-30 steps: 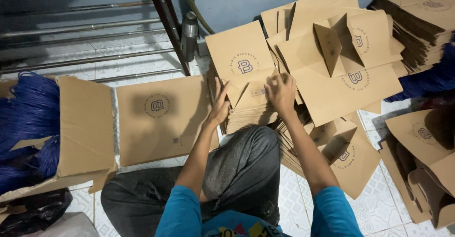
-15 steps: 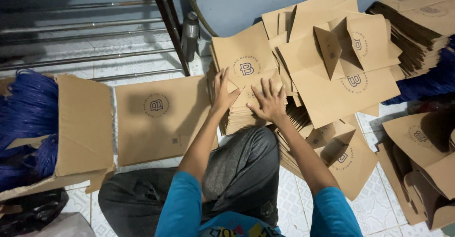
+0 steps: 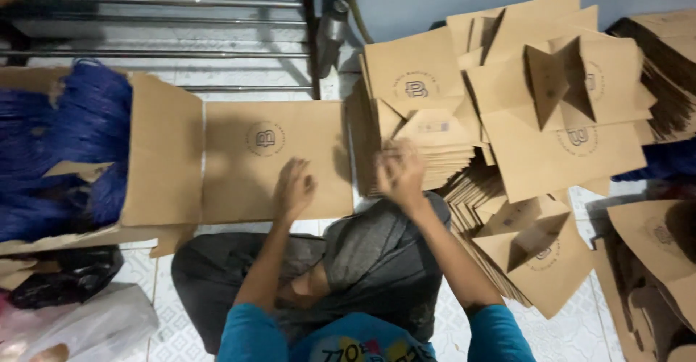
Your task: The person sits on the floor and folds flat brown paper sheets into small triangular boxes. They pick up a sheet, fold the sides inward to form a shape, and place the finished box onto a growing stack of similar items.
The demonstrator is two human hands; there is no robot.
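A flat brown cardboard sheet (image 3: 272, 160) with a round stamp lies centre-left; a fanned stack of folded brown pieces (image 3: 435, 152) lies just right of it.

The flat paper bag (image 3: 272, 160) lay bare ahead of the left hand (image 3: 293, 186), leaving open room across it. A box flap (image 3: 163, 160) walled the left side. Fanned stacked bags (image 3: 435, 148) crowded the right hand (image 3: 401, 173), and a raised knee (image 3: 377, 253) blocked passage below.
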